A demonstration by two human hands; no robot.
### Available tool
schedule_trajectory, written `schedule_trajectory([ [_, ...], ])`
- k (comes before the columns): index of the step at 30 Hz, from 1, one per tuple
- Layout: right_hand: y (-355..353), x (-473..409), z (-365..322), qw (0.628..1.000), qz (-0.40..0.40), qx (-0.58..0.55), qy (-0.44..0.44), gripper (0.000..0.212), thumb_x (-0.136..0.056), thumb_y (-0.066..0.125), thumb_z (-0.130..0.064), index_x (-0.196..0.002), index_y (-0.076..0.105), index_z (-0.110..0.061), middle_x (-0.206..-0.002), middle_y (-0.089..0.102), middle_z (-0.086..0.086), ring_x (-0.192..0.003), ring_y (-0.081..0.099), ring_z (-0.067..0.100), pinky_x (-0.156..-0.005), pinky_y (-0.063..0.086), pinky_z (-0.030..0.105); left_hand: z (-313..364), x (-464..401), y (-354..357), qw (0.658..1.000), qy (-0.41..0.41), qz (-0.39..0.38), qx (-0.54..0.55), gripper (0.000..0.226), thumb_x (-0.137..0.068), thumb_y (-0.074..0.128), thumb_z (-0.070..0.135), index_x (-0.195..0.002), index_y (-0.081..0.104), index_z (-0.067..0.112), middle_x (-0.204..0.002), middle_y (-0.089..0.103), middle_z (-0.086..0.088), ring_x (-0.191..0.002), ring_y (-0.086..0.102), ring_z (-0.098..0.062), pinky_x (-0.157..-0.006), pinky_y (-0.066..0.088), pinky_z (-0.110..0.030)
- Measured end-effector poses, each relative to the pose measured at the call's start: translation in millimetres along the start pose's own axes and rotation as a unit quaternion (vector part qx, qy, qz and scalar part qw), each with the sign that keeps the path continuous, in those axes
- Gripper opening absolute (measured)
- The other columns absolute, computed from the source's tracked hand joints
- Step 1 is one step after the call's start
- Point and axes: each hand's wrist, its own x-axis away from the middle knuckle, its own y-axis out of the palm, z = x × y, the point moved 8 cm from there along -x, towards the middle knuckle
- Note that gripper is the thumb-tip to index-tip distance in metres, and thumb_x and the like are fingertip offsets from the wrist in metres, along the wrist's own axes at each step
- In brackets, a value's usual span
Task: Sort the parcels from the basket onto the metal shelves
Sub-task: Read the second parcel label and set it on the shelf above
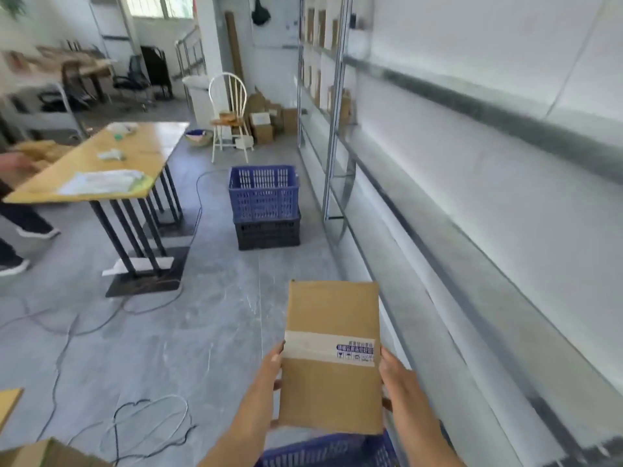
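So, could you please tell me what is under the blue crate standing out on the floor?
The blue crate sits stacked on a black crate, which rests on the grey floor. Whatever is inside the black crate is covered.

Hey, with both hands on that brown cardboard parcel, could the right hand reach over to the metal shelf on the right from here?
Probably yes. The right hand grips the brown cardboard parcel, and the long metal shelf runs close alongside with nothing between.

Bright, even daylight comes from the window [158, 6] at top left — shadows on the floor [188, 332] are faint. The shelves [472, 183] on the right smear with motion blur and pale glare, and straight lines bow toward the edges — wide-angle distortion.
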Motion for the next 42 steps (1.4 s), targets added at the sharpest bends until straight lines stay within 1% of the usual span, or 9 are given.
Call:
schedule_trajectory([
  [4,-18,23,-86,0.997,0.041,-0.017,-0.066,0.030,-0.110,0.043,-0.022,-0.117,0.060,-0.046,-0.091,0.071,-0.038,-0.094,0.062,-0.026,-0.081,0.049,0.002,76,45,-2,0.998,0.046,-0.021,0.023,0.022,-0.103,0.039,0.060,-0.117,0.056,0.065,-0.142,0.051,0.014,-0.131,0.047,-0.021,-0.086,0.059,-0.054],
  [10,-32,43,-157,0.993,0.063,0.006,-0.099,0.057,-0.090,0.050,-0.069,-0.145,0.046,-0.058,-0.143,0.058,-0.016,-0.130,0.058,0.002,-0.117,0.044,0.043,164,96,2,0.986,0.152,-0.062,0.003,0.027,-0.105,0.038,0.059,-0.123,0.056,0.070,-0.136,0.055,0.025,-0.124,0.056,-0.012,-0.098,0.058,-0.059],
  [16,-47,71,-218,0.983,0.083,-0.024,-0.164,0.039,-0.107,0.049,-0.038,-0.121,0.051,-0.075,-0.134,0.061,-0.027,-0.123,0.057,-0.010,-0.108,0.043,0.026,209,132,9,0.976,0.193,-0.101,-0.004,0.037,-0.112,0.032,0.041,-0.142,0.049,0.056,-0.139,0.061,0.006,-0.131,0.058,-0.026,-0.103,0.055,-0.059],
  [21,-55,85,-233,0.976,0.097,-0.024,-0.192,0.047,-0.106,0.050,-0.036,-0.147,0.040,-0.059,-0.138,0.059,-0.026,-0.127,0.053,-0.010,-0.108,0.042,0.025,228,149,9,0.961,0.248,-0.119,-0.024,0.047,-0.112,0.037,0.022,-0.149,0.045,0.051,-0.112,0.079,0.016,-0.126,0.063,-0.022,-0.099,0.057,-0.062],
  [27,-58,103,-243,0.972,0.104,-0.013,-0.210,0.061,-0.104,0.057,-0.022,-0.135,0.039,-0.072,-0.136,0.065,-0.019,-0.124,0.058,-0.008,-0.102,0.046,0.024,224,158,3,0.959,0.257,-0.118,-0.020,0.049,-0.107,0.054,0.035,-0.154,0.042,0.039,-0.145,0.062,-0.002,-0.134,0.058,-0.021,-0.095,0.060,-0.051],
  [30,-61,109,-235,0.971,0.073,-0.069,-0.215,0.060,-0.105,0.056,-0.016,-0.152,0.041,-0.051,-0.137,0.069,-0.015,-0.128,0.062,0.007,-0.106,0.048,0.033,217,163,7,0.964,0.221,-0.145,-0.031,0.093,-0.071,0.080,0.059,-0.150,0.045,0.024,-0.140,0.064,0.005,-0.113,0.069,-0.012,-0.090,0.059,-0.038],
  [33,-62,116,-229,0.971,0.052,-0.097,-0.214,0.060,-0.105,0.054,-0.012,-0.152,0.042,-0.048,-0.137,0.068,-0.018,-0.130,0.061,0.007,-0.108,0.046,0.035,214,177,14,0.952,0.229,-0.184,-0.088,0.109,-0.043,0.092,0.067,-0.135,0.057,0.021,-0.098,0.077,0.015,-0.067,0.067,-0.003,-0.074,0.062,-0.030],
  [40,-52,137,-232,0.969,0.105,0.020,-0.221,0.050,-0.090,0.042,-0.052,-0.137,0.029,-0.064,-0.153,0.023,-0.014,-0.132,0.029,-0.024,-0.108,0.029,0.009,205,198,27,0.950,0.236,-0.204,0.006,0.056,-0.079,0.086,0.040,-0.131,0.064,0.033,-0.125,0.077,0.000,-0.099,0.076,-0.023,-0.073,0.065,-0.046],
  [42,-48,141,-234,0.969,0.109,0.040,-0.220,0.045,-0.088,0.040,-0.057,-0.131,0.031,-0.066,-0.151,0.020,-0.021,-0.135,0.026,-0.020,-0.117,0.025,0.020,202,201,29,0.951,0.238,-0.196,0.024,0.055,-0.081,0.075,0.034,-0.135,0.063,0.032,-0.126,0.076,0.002,-0.103,0.077,-0.020,-0.074,0.065,-0.043],
])
